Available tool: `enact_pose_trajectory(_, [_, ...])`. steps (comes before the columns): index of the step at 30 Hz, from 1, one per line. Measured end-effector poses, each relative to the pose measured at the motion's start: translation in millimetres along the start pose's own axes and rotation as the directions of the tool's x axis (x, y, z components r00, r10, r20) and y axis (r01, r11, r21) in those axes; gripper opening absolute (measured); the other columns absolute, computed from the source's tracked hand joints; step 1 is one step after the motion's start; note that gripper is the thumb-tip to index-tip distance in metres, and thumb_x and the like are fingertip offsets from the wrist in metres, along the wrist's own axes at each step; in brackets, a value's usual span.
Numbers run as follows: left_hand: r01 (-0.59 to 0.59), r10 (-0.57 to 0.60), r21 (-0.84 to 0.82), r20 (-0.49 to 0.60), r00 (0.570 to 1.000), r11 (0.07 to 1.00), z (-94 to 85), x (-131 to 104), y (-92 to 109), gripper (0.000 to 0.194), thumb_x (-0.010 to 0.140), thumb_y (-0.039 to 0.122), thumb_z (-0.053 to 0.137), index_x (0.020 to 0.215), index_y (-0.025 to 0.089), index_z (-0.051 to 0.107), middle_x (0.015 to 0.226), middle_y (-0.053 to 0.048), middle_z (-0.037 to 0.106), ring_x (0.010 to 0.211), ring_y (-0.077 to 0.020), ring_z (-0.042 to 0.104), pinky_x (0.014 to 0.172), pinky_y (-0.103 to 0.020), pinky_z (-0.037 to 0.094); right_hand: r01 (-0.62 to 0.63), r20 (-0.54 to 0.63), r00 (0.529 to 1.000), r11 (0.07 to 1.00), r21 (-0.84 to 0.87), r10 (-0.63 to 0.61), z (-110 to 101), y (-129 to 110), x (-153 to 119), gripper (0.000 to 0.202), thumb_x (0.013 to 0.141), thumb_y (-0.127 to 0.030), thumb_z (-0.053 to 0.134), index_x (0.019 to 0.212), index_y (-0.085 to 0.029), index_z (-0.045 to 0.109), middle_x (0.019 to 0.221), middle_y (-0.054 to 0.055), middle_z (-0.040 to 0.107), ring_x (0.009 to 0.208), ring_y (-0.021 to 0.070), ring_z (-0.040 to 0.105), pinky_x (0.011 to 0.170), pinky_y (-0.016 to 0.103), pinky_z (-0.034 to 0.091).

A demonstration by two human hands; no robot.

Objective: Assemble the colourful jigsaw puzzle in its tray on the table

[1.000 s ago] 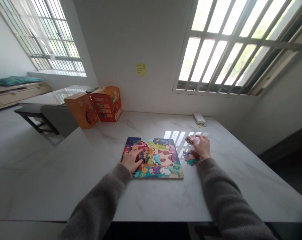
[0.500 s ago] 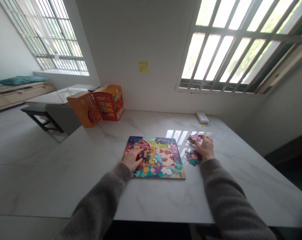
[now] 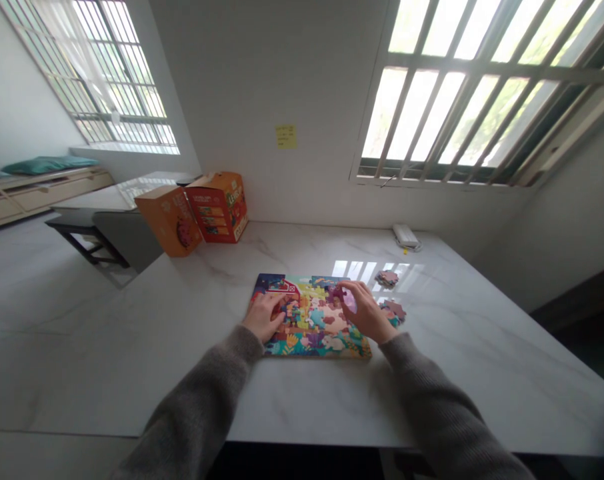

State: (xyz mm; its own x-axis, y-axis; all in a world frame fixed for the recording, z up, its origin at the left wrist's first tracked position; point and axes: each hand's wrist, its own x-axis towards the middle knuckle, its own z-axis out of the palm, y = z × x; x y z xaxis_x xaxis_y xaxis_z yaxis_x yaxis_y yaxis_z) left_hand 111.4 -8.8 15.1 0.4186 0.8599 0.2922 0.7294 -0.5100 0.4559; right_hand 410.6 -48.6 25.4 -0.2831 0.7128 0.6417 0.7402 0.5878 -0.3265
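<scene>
A colourful farm-scene jigsaw puzzle [image 3: 292,341] lies on the white table in front of me. My left hand [image 3: 265,316] rests on its left side, fingers stretched out over the red barn. Over the puzzle's upper right, my right hand [image 3: 366,311] pinches a purple puzzle piece [image 3: 338,293] between thumb and fingers. Whether that piece touches the board I cannot tell. To the right of the board sits a small stack of puzzle pieces [image 3: 387,278]. A second pile of pieces [image 3: 395,309] lies nearer, partly hidden behind my right hand.
Two orange-red boxes [image 3: 217,208] stand at the table's back left. A white power strip [image 3: 405,235] with a cable lies near the wall at the back right. A yellow note [image 3: 286,137] sticks to the wall. The marble-look table [image 3: 307,407] ends close to me.
My right hand has moved left from the far stack of pieces to the puzzle, bringing a purple piece with it. My left hand has stayed on the board.
</scene>
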Motion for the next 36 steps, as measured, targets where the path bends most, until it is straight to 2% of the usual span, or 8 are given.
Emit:
enact_pose_trajectory(4, [-0.119, 0.111, -0.135, -0.063, 0.992, 0.984, -12.5, 16, 24, 0.032, 0.088, 0.018, 0.055, 0.119, 0.018, 0.063, 0.103, -0.007, 0.069, 0.097, -0.0224, 0.061, 0.092, -0.038, 0.049, -0.009, -0.001, 1.0, 1.0, 0.025, 0.009, 1, -2, 0, 0.048, 0.086, -0.009, 0.055, 0.132, -0.023, 0.05, 0.121, 0.01, 0.063, 0.113, 0.0266, 0.056, 0.098, 0.046, 0.048])
enact_pose_trajectory(7, [-0.247, 0.248, -0.037, 0.008, 0.969, 0.968, -12.4, 39, 45, 0.027, 0.087, 0.023, 0.061, 0.114, 0.019, 0.063, 0.106, -0.007, 0.068, 0.102, -0.0239, 0.06, 0.092, -0.038, 0.047, -0.038, 0.007, 0.999, 0.998, 0.047, 0.038, 5, 4, -1, 0.043, 0.085, -0.01, 0.056, 0.127, -0.023, 0.054, 0.116, 0.01, 0.065, 0.11, 0.0262, 0.057, 0.095, 0.045, 0.049])
enact_pose_trajectory(11, [-0.387, 0.36, 0.148, 0.182, 0.915, 0.91, 7.9, 73, 65, 0.045, 0.082, 0.035, 0.069, 0.123, 0.019, 0.057, 0.122, -0.009, 0.064, 0.113, -0.0277, 0.056, 0.093, -0.039, 0.046, -0.094, 0.055, 0.995, 0.991, 0.091, 0.089, 11, 16, 0, 0.028, 0.085, -0.014, 0.061, 0.111, -0.022, 0.062, 0.113, 0.009, 0.068, 0.108, 0.0255, 0.059, 0.095, 0.044, 0.05])
enact_pose_trajectory(13, [-0.43, 0.377, 0.201, 0.255, 0.891, 0.88, 21.9, 87, 69, 0.046, 0.082, 0.038, 0.07, 0.123, 0.02, 0.057, 0.122, -0.009, 0.064, 0.114, -0.0284, 0.055, 0.092, -0.039, 0.045, -0.127, 0.065, 0.991, 0.985, 0.114, 0.12, 12, 20, 0, 0.024, 0.085, -0.016, 0.062, 0.108, -0.022, 0.063, 0.112, 0.009, 0.068, 0.108, 0.0249, 0.059, 0.096, 0.044, 0.05])
enact_pose_trajectory(20, [-0.447, 0.38, 0.198, 0.301, 0.875, 0.872, 52.0, 103, 60, 0.032, 0.083, 0.033, 0.068, 0.113, 0.024, 0.062, 0.119, -0.007, 0.065, 0.111, -0.0258, 0.056, 0.093, -0.037, 0.042, -0.164, 0.083, 0.984, 0.978, 0.126, 0.154, 17, 24, 1, 0.017, 0.088, -0.021, 0.061, 0.105, -0.022, 0.064, 0.112, 0.008, 0.068, 0.108, 0.0239, 0.06, 0.095, 0.043, 0.05])
enact_pose_trajectory(27, [-0.41, 0.362, 0.188, 0.241, 0.9, 0.893, 56.1, 105, 56, 0.032, 0.085, 0.035, 0.065, 0.114, 0.022, 0.064, 0.114, -0.008, 0.066, 0.111, -0.0265, 0.056, 0.093, -0.039, 0.041, -0.186, 0.087, 0.979, 0.983, 0.008, 0.185, 18, 31, -4, 0.027, 0.09, -0.016, 0.053, 0.114, -0.021, 0.065, 0.125, 0.011, 0.064, 0.116, 0.0251, 0.056, 0.101, 0.045, 0.047])
enact_pose_trajectory(32, [-0.433, 0.37, 0.196, 0.289, 0.883, 0.88, 54.5, 114, 68, 0.028, 0.087, 0.033, 0.062, 0.113, 0.023, 0.067, 0.114, -0.009, 0.066, 0.111, -0.0274, 0.055, 0.091, -0.04, 0.041, -0.233, 0.074, 0.967, 0.966, -0.113, 0.242, 10, 39, -11, 0.036, 0.089, -0.006, 0.043, 0.114, -0.02, 0.066, 0.113, 0.01, 0.066, 0.107, 0.0247, 0.056, 0.099, 0.043, 0.048])
enact_pose_trajectory(36, [-0.445, 0.379, 0.202, 0.293, 0.878, 0.873, 62.4, 115, 72, 0.022, 0.088, 0.032, 0.06, 0.106, 0.023, 0.069, 0.113, -0.008, 0.066, 0.108, -0.0266, 0.055, 0.091, -0.04, 0.041, -0.223, 0.119, 0.964, 0.965, -0.138, 0.239, 7, 38, -14, 0.031, 0.095, -0.011, 0.041, 0.11, -0.021, 0.067, 0.109, 0.009, 0.066, 0.103, 0.0235, 0.056, 0.093, 0.039, 0.05])
